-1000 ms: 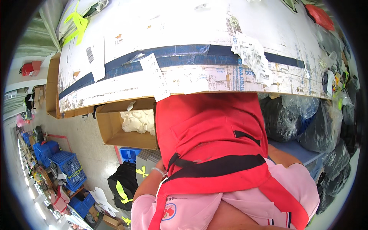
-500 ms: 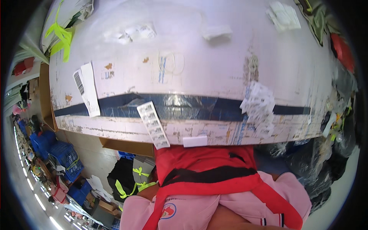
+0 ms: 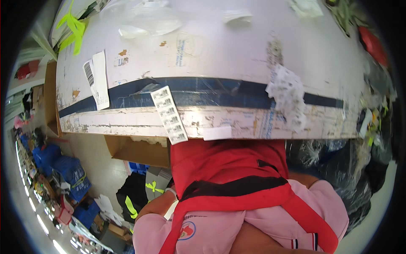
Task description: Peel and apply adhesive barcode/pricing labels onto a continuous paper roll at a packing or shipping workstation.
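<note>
The 2 hands are hidden — their grip cannot be told. 1 label strip (image 3: 169,114) is laid at the near edge of the table (image 3: 228,55), apparently for easy reach; a grey bundle (image 3: 157,175) is set near the left forearm (image 3: 157,204).

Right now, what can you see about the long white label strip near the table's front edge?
The white strip looks papery, long and narrow, with a column of small black-printed labels. It lies slanted on the table, its far end leaning left onto dark blue tape. Its near end pokes slightly past the front edge. No hand is seen touching it.
</note>
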Motion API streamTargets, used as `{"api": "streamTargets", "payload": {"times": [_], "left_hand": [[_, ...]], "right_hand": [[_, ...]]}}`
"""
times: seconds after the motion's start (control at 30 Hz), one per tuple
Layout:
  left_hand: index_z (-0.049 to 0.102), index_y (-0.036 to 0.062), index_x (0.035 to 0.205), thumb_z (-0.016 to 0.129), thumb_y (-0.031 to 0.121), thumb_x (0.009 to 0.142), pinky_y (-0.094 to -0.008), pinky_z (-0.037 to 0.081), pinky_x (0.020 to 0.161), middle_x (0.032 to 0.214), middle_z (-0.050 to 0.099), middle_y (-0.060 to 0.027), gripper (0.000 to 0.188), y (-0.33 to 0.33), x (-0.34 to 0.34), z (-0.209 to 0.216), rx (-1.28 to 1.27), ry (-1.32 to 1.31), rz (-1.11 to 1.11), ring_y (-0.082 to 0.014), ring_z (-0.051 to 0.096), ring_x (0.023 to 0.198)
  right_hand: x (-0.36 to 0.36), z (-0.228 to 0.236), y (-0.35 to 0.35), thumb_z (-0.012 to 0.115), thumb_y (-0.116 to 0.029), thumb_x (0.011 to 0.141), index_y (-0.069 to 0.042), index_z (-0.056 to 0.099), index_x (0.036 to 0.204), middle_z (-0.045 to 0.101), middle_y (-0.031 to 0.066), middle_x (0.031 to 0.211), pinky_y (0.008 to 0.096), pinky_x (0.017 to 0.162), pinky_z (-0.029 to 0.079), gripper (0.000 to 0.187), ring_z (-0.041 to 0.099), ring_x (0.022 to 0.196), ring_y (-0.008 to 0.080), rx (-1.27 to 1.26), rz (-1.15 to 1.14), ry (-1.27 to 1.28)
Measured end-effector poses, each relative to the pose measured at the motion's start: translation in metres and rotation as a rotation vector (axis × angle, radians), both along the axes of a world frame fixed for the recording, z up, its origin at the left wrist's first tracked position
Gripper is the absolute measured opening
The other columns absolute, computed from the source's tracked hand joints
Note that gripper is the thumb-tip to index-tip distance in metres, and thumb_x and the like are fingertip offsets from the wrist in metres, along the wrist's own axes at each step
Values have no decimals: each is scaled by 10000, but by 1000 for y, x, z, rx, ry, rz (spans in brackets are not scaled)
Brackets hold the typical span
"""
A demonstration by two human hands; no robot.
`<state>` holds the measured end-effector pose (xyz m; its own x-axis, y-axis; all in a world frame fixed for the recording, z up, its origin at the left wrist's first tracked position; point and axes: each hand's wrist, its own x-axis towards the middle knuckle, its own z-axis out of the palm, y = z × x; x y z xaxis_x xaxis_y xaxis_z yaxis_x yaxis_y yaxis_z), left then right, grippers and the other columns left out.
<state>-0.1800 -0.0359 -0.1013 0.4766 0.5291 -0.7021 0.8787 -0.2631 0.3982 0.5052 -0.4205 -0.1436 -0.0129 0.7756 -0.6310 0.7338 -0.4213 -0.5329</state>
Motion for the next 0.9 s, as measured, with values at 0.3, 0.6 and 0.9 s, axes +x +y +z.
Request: {"api": "streamTargets", "payload": {"times": [0.3, 0.6, 0.9], "left_hand": [[630, -62, 741, 593, 162, 860, -389, 456, 534, 599, 615, -178, 257, 13, 11, 18, 304, -206, 776, -236, 629, 577], [661, 2, 912, 644, 109, 882, -204, 468, 557, 784, 634, -14, 113, 46, 116, 139, 291, -905, 1194, -64, 572, 653], [637, -14, 732, 709, 213, 845, -223, 474, 461, 629, 598, -29, 263, 82, 158, 146, 8, -898, 1130, -74, 532, 503]], "right_hand": [[-49, -26, 156, 595, -371, 780, -29, 670, 967, 621, 270, 1015, 468, 791, 489, 397, 600, 947, 423, 76, -46, -120], [-106, 198, 285, 574, -217, 817, -59, 679, 822, 650, 201, 844, 459, 707, 497, 189, 628, 797, 376, 34, 259, -486], [-220, 235, 324, 577, -182, 850, -54, 612, 899, 636, 134, 874, 410, 751, 491, 142, 613, 854, 319, 431, 353, 30]]}}
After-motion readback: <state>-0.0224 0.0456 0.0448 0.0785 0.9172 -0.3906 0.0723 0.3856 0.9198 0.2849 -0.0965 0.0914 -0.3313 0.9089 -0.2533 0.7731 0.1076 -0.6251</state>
